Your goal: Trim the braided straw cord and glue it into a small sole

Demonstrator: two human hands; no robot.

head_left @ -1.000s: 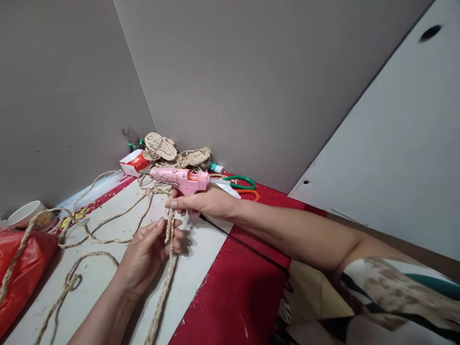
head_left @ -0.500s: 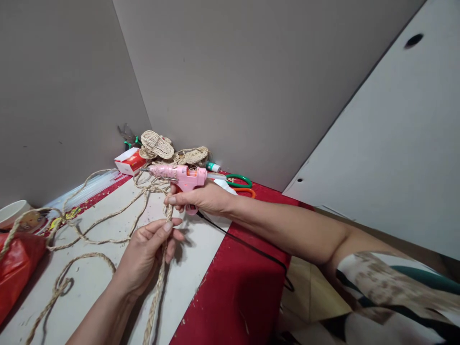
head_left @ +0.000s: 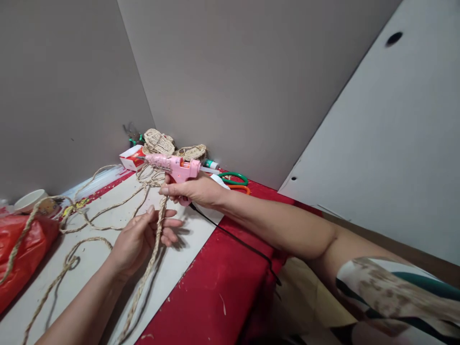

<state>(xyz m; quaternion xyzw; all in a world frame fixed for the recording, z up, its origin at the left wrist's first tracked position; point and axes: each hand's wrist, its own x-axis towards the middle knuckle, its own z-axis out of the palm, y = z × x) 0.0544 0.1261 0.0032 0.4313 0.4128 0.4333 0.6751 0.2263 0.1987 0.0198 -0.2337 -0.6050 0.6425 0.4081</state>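
Observation:
My right hand (head_left: 192,189) grips a pink glue gun (head_left: 172,165), its nozzle pointing left, and also pinches the upper end of a braided straw rope (head_left: 153,254). A black cord (head_left: 233,239) trails from the gun across the red cloth. My left hand (head_left: 142,237) sits just below, fingers curled loosely round the same braid, which hangs down toward the near edge. More loose rope (head_left: 89,218) loops over the white board (head_left: 97,268) to the left.
Woven straw pieces (head_left: 160,141), a red-and-white box (head_left: 130,157), a small tube (head_left: 210,164) and green and orange-handled scissors (head_left: 235,182) lie in the corner. A red plastic bag (head_left: 25,249) and a white cup (head_left: 30,200) sit at left. Grey walls close in behind.
Both hands have shifted slightly left and up in view with the rope and glue gun. The left hand's fingers have loosened along the braid.

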